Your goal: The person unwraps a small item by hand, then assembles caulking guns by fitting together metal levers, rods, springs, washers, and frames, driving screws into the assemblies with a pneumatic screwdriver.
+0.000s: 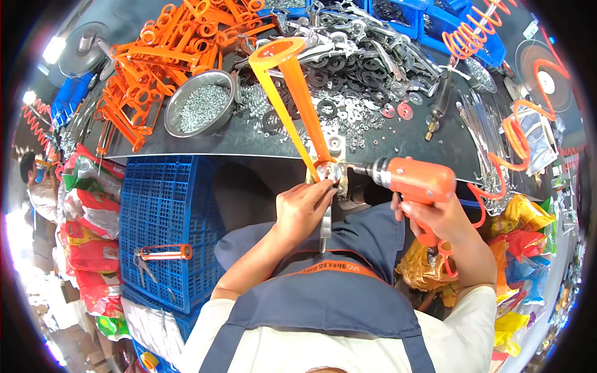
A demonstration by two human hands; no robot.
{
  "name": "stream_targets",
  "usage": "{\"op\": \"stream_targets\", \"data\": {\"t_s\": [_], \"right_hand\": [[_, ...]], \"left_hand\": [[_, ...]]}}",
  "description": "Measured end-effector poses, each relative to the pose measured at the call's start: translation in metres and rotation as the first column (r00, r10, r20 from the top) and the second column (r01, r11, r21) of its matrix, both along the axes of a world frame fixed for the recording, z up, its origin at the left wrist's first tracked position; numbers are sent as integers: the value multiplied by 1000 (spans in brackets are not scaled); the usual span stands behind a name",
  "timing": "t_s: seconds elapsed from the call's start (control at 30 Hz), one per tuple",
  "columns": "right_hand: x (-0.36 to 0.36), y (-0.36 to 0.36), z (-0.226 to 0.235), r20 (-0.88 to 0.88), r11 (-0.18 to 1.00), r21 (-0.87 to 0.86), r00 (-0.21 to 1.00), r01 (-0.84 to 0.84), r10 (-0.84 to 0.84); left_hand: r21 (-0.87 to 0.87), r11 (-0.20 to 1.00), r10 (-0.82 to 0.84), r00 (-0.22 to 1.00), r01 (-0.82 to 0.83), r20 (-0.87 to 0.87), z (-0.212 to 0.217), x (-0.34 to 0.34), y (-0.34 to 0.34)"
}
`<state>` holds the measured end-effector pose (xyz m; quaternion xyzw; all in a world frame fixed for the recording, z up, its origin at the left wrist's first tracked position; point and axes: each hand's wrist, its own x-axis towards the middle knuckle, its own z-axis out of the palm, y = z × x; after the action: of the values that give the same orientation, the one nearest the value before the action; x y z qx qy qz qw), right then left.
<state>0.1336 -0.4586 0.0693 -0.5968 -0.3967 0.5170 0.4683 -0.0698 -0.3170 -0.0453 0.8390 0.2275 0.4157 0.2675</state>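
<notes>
My left hand is closed around the lower end of an orange caulking gun frame. The frame stands tilted over the bench edge, its ring end pointing up and away. Below my fingers a silver metal handle hangs from it. My right hand grips an orange pistol-shaped air drill. The drill's bit points left and reaches the metal part at the frame's end; whether it touches a screw is too small to tell. A small fixture sits at the bench edge just behind.
Orange frames are heaped far left beside a bowl of screws. Metal handles and washers cover the back middle. A coiled orange hose hangs at the right. An assembled caulking gun lies on a blue crate.
</notes>
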Motion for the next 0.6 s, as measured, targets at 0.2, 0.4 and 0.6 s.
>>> {"op": "stream_targets", "data": {"t_s": [0.2,0.4,0.6], "right_hand": [[12,34,3,67,966,-212,984,-147,164],[10,65,39,168,917,-322,939,-236,300],[18,93,38,608,831,-211,597,-514,523]], "left_hand": [[101,995,-25,999,21,41,-20,9,10],[123,992,-18,1000,19,-11,-23,10,10],[127,991,-49,998,53,-40,-24,12,13]]}}
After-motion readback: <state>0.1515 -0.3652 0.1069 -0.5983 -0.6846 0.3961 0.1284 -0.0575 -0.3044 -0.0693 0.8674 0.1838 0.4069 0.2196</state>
